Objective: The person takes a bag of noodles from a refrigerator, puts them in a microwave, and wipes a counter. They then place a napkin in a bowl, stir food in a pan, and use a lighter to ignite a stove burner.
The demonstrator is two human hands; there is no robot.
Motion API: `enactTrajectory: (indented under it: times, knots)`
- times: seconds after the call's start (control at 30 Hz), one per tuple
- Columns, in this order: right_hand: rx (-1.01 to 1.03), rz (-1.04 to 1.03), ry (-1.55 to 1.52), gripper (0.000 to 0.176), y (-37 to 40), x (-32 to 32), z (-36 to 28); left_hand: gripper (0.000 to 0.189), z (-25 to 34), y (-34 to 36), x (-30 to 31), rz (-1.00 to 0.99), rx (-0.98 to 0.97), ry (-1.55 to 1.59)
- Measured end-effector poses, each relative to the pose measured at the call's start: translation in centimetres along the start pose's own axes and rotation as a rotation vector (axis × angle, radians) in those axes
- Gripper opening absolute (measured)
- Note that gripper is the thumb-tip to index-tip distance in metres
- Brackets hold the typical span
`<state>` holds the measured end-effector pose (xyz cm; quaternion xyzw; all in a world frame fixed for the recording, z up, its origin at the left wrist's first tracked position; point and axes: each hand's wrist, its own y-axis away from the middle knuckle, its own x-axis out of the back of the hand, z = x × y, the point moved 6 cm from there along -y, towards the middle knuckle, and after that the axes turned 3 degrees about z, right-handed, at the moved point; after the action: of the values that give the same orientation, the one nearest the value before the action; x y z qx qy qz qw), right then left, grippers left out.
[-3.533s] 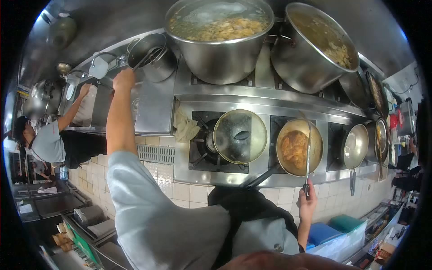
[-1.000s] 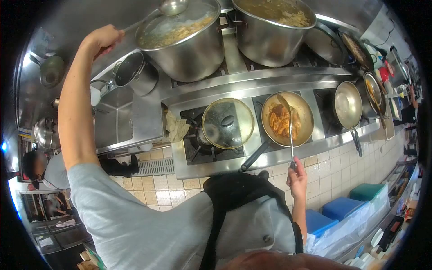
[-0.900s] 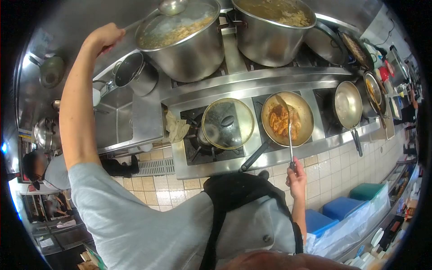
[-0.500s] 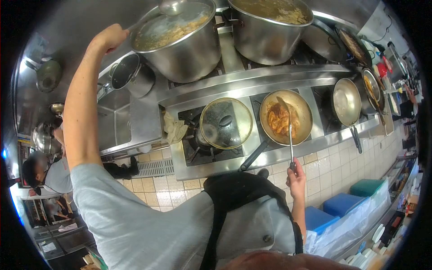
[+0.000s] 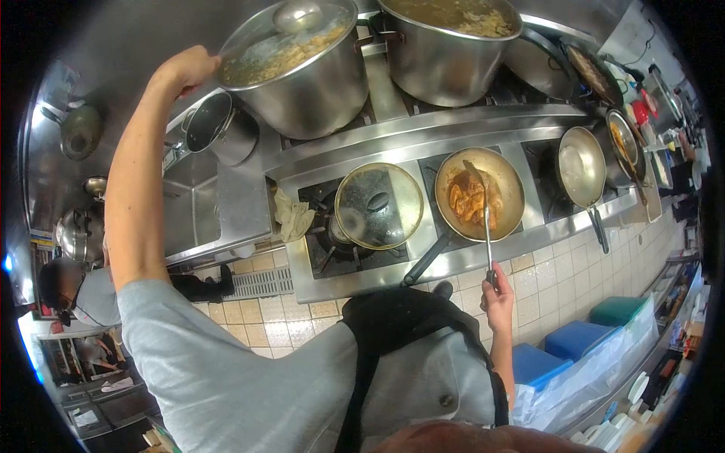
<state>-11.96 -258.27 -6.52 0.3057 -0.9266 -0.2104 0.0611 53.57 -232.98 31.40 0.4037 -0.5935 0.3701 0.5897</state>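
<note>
My left hand [image 5: 190, 69] is closed around the handle of a ladle, reaching up at the far left. The ladle's round bowl [image 5: 297, 15] hangs over a tall stockpot [image 5: 313, 98] of cloudy broth with pale pieces in it. Low on the right, my right hand [image 5: 497, 300] grips the dark handle of a metal spatula [image 5: 487, 226]. Its blade rests among saucy orange-brown pieces of food [image 5: 468, 200] in a frying pan [image 5: 511, 177] on the stove. The pan's black handle points toward me, with neither hand on it.
A glass-lidded pan [image 5: 377, 181] sits left of the frying pan, near a crumpled cloth [image 5: 293, 215]. Rightward is another skillet [image 5: 581, 166]. A second stockpot [image 5: 445, 68] stands behind. A metal sink [image 5: 196, 215] and another person [image 5: 94, 294] are at left; blue bins [image 5: 574, 340] stand right.
The ladle bowl has shifted slightly right and down over the stockpot, with its inside showing more. The spatula has barely moved in the pan.
</note>
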Motion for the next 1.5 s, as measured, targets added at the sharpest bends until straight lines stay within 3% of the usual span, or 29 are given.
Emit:
enactTrajectory:
  times: [0.17,0.47,0.7,1.03,1.1,1.17,1.33,1.37,1.43,1.47,1.5]
  knots:
    - [-0.006,0.004,-0.014,0.054,0.2,0.0,-0.2,0.041,0.1,1.9,1.4,-0.106,0.033,0.16]
    - [-0.011,0.01,-0.087,0.055,0.1,0.0,0.2,0.039,-3.1,2.7,3.3,-0.255,0.214,0.304]
    - [0.012,0.016,-0.128,0.056,-0.2,-0.1,-0.1,0.036,-3.8,4.9,5.1,-0.283,0.233,0.417]
    - [0.003,0.028,-0.119,0.057,-0.8,0.8,0.2,0.037,-2.5,9.6,9.6,-0.215,0.154,0.412]
    - [0.021,0.033,-0.061,0.056,-1.0,1.8,0.5,0.037,-1.8,10.1,10.1,-0.122,0.106,0.41]
    - [0.033,0.042,-0.079,0.055,-0.6,2.3,-0.4,0.041,-3.9,8.5,10.1,0.152,0.05,0.358]
    - [0.063,0.035,-0.05,0.056,-0.4,4.7,-0.4,0.063,-7.7,1.4,9.6,-0.207,0.045,0.314]
    - [0.06,0.044,-0.053,0.056,-0.3,5.1,-0.5,0.063,-4.8,3.9,8.8,-0.21,0.037,0.312]
    - [0.053,0.062,-0.03,0.055,0.1,5.8,-0.8,0.068,2.8,10.0,8.2,0.059,0.003,0.239]
    - [0.052,0.069,-0.032,0.055,0.2,6.2,-1.0,0.061,3.9,10.1,7.1,-0.113,0.003,0.307]
    - [0.05,0.077,-0.028,0.055,0.5,6.6,-1.2,0.061,5.8,11.1,6.4,-0.116,-0.002,0.305]
